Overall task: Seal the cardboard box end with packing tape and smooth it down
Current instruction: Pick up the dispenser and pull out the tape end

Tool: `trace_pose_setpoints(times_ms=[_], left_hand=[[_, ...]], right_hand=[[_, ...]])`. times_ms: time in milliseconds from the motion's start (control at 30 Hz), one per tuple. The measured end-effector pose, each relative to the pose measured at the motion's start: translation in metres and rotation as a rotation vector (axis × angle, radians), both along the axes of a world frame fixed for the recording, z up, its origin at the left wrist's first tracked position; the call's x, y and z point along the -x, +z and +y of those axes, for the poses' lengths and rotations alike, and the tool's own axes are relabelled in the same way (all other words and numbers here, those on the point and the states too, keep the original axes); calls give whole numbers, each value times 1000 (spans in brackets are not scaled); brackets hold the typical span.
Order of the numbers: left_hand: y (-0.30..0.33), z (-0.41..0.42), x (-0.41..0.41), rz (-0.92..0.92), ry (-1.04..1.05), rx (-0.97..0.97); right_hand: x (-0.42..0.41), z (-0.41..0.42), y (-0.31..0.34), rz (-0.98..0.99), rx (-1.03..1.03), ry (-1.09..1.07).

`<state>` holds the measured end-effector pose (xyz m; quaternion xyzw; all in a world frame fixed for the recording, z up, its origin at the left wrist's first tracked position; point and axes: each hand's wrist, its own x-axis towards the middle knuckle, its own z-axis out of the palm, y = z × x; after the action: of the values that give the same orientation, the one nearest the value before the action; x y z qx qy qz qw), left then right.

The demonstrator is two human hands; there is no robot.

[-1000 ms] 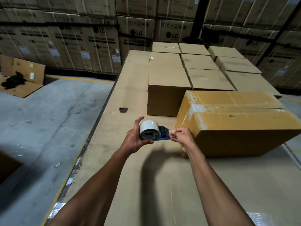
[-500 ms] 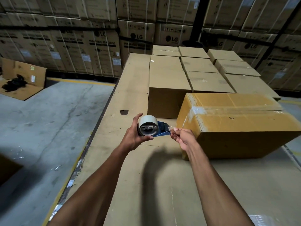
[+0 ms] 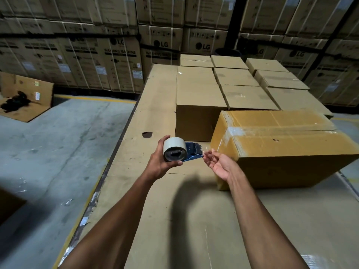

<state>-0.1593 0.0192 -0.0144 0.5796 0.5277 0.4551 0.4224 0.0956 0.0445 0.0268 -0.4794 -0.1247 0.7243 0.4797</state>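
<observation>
Box [image 3: 281,148] lies on its side on the cardboard-covered table [image 3: 194,230], right of centre, its near end facing you and touching the table. Clear tape already runs along its top seam and over the left corner (shiny patch there). Your left hand [image 3: 159,162] is wrapped around the tape roll [image 3: 173,151], holding the blue dispenser [image 3: 193,152] above the table, just left of the box. Your right hand [image 3: 219,166] is at the dispenser's cutter end, palm up, fingers loosely spread; thumb and forefinger sit at the tape tip, but you can't tell from here whether they're actually pinching it. Other boxes [image 3: 198,105] stand behind, touching the first one's far side.
</observation>
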Motion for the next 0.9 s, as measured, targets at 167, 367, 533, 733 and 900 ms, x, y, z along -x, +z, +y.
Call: trace_pose_setpoints(times_ms=[167, 367, 533, 733, 900], left_hand=[[3, 0, 0, 21, -13, -2], [-1, -1, 4, 65, -14, 17], [-3, -3, 6, 65, -24, 17], [-4, -1, 4, 61, -19, 11], [-7, 1, 6, 128, -35, 5]], right_hand=[[3, -2, 0, -27, -49, 35], [4, 3, -7, -109, -1, 38], [7, 0, -17, -43, 75, 4], [14, -2, -24, 141, 91, -92], [12, -1, -31, 35, 71, -48]])
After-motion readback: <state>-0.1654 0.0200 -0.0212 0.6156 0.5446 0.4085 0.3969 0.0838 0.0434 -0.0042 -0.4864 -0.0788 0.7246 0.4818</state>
